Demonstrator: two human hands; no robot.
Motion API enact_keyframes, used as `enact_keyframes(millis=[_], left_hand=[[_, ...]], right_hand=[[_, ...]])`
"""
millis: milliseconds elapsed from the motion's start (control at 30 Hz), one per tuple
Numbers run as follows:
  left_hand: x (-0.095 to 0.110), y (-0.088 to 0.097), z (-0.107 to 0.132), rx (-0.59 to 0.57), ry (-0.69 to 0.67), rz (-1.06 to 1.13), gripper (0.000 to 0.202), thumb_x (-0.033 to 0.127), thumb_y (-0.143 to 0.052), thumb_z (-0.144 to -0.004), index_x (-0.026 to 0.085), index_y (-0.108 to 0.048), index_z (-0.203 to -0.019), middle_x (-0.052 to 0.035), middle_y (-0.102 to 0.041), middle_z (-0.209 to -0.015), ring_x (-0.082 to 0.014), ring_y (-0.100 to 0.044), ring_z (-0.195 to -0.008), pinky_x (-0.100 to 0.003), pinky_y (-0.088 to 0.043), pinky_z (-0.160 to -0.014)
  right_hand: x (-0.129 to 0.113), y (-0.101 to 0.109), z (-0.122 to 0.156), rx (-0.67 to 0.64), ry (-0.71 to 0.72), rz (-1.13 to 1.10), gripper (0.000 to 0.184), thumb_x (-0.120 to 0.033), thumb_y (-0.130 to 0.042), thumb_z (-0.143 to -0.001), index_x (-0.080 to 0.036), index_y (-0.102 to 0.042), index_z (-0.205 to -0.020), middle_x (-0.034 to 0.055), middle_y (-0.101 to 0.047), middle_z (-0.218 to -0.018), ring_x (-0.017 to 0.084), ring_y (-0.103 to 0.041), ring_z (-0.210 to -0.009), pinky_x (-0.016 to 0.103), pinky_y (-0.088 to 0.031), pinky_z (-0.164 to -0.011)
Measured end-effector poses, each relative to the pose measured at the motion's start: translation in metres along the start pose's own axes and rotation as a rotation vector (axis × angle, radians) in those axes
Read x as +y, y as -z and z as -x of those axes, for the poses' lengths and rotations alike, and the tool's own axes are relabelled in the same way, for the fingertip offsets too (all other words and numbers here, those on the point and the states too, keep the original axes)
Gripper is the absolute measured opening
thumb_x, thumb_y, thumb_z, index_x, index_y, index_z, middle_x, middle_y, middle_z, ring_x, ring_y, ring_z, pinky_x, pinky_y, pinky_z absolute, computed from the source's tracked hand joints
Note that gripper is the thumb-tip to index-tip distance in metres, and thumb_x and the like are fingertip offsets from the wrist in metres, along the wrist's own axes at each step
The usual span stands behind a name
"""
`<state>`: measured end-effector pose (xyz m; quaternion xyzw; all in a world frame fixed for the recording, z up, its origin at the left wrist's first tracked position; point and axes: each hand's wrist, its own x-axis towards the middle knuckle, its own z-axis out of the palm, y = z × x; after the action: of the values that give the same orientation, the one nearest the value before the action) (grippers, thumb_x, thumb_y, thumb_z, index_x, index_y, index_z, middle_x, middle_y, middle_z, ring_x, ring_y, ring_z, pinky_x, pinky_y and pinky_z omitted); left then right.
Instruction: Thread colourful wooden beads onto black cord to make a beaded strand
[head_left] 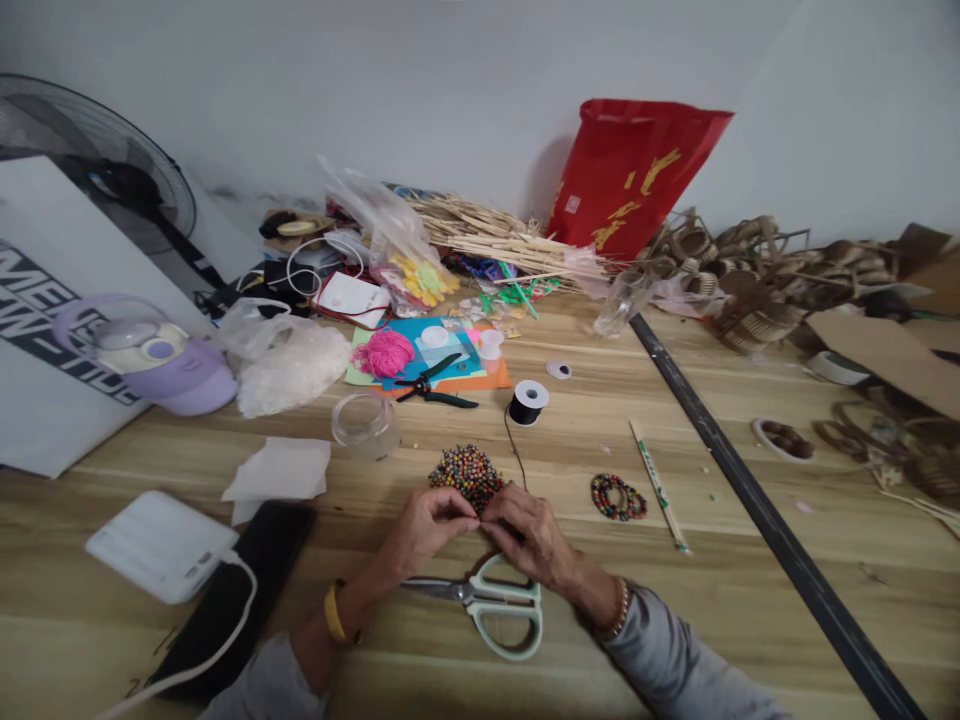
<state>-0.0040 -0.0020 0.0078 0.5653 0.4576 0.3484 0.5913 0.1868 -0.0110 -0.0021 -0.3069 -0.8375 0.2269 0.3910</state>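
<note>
My left hand point(430, 527) and my right hand point(531, 533) meet fingertip to fingertip, both pinched closed, just in front of a pile of small multicoloured beads point(466, 474). A thin black cord point(514, 445) runs from a white-flanged spool point(529, 401) down to my right hand and disappears behind its fingers. Whatever lies between the left fingertips is too small to make out. Below the hands lie scissors point(491, 607) with pale green handles, blades pointing left. A coiled beaded string point(617, 497) rests to the right.
Left of the beads stand a clear jar point(364, 424) and a white power bank point(161, 545) on a black phone-like slab. Black-handled pliers point(435, 387) lie on coloured sheets beside pink yarn point(384, 354). A green-wrapped stick pair point(660, 487) and a dark strip point(757, 490) are at right.
</note>
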Motion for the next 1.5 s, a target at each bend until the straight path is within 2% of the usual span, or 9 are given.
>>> enact_keyframes(millis=[567,1500], left_hand=[[0.0053,0.0004,0.0003,-0.009,0.009,-0.058,0.01,0.021,-0.068,-0.064,0.012,-0.064,-0.061,0.0005,-0.062,-0.057,-0.0119,-0.053,-0.057,-0.022,-0.04,-0.057],[0.0075,0.0018,0.0014,0.027,-0.021,-0.102,0.012,0.025,-0.066,-0.067,0.013,-0.064,-0.064,-0.0018,-0.064,-0.063,-0.0144,-0.056,-0.063,-0.023,-0.043,-0.063]], right_hand=[[0.0024,-0.0009,0.0018,-0.002,0.005,0.022,0.006,-0.018,-0.051,-0.09,-0.019,-0.057,-0.088,0.0059,-0.061,-0.079,0.016,-0.056,-0.072,0.026,-0.045,-0.063],[0.0005,0.0012,0.0009,0.039,-0.022,0.03,0.006,-0.017,-0.052,-0.088,-0.019,-0.058,-0.087,0.0058,-0.061,-0.078,0.016,-0.057,-0.072,0.026,-0.046,-0.063]])
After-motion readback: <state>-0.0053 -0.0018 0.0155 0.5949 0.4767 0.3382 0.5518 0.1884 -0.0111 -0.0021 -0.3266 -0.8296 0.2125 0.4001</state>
